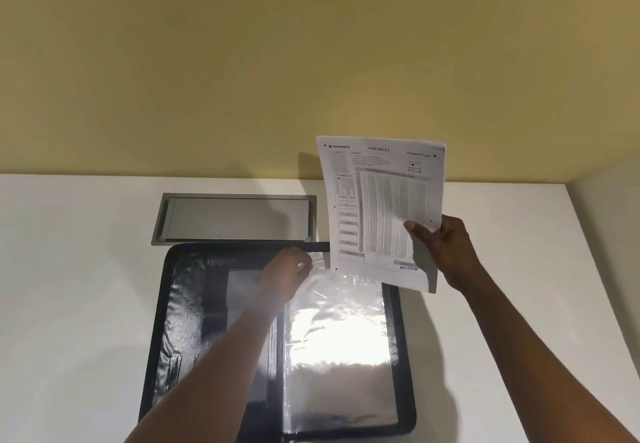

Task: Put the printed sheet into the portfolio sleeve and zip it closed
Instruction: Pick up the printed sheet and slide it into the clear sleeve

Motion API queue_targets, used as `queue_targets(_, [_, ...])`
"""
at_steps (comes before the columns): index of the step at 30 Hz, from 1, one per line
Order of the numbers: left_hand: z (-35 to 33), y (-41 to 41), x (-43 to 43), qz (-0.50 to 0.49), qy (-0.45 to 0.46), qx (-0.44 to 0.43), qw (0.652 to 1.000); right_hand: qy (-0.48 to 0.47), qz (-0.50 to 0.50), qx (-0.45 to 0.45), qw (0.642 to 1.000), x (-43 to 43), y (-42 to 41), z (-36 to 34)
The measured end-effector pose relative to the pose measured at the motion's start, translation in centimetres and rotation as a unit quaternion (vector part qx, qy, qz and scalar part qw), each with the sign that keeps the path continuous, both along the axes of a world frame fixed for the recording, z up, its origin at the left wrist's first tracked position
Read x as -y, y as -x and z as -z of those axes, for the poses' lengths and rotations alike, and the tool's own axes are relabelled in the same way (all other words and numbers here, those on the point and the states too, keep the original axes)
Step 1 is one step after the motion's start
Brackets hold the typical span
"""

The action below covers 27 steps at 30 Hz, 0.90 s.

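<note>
A black zip portfolio [187,304] lies open on the white table, its clear plastic sleeve [339,332] on the right half, shining under the light. My right hand [440,248] holds the printed sheet [377,207] upright by its right edge, above the sleeve's top end. My left hand [287,273] pinches the sleeve's top edge near the portfolio's spine and lifts it a little. The sheet's lower edge hangs just over the sleeve's upper right corner.
A grey metal cable hatch [235,217] is set into the table [69,304] right behind the portfolio. A yellow wall [311,62] rises at the table's back edge, and the table ends at the right near a side wall [609,207].
</note>
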<state>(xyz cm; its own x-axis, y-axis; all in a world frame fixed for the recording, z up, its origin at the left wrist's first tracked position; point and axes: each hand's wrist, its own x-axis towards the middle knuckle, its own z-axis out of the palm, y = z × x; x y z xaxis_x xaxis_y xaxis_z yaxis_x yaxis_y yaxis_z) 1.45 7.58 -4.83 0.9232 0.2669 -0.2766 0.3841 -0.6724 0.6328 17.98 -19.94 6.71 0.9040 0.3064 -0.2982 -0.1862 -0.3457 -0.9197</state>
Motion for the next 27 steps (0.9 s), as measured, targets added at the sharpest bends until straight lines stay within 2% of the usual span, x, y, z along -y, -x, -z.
queue_targets(3, [0.2,0.5,0.3,-0.009,0.01,-0.01,1.0,0.01,-0.021,0.031,0.999,-1.8,-1.4,-1.0])
queue_targets(9, [0.5,1.3,1.2,-0.009,0.026,0.041,0.999,0.017,-0.079,0.066,0.995,-5.5,-3.1,-1.9])
queue_targets(13, [0.3,1.8,2.0,-0.021,0.012,0.076,0.997,0.038,-0.124,0.076,0.989,-7.4,-3.5,-1.5])
queue_targets(16, [-0.1,1.8,2.6,-0.025,0.003,0.071,0.997,0.058,-0.16,0.08,0.982,-8.7,-3.6,-1.3])
queue_targets(27, [-0.7,0.8,5.8,-0.047,0.022,0.117,0.992,0.115,-0.234,0.081,0.962,-11.2,-2.9,-0.1])
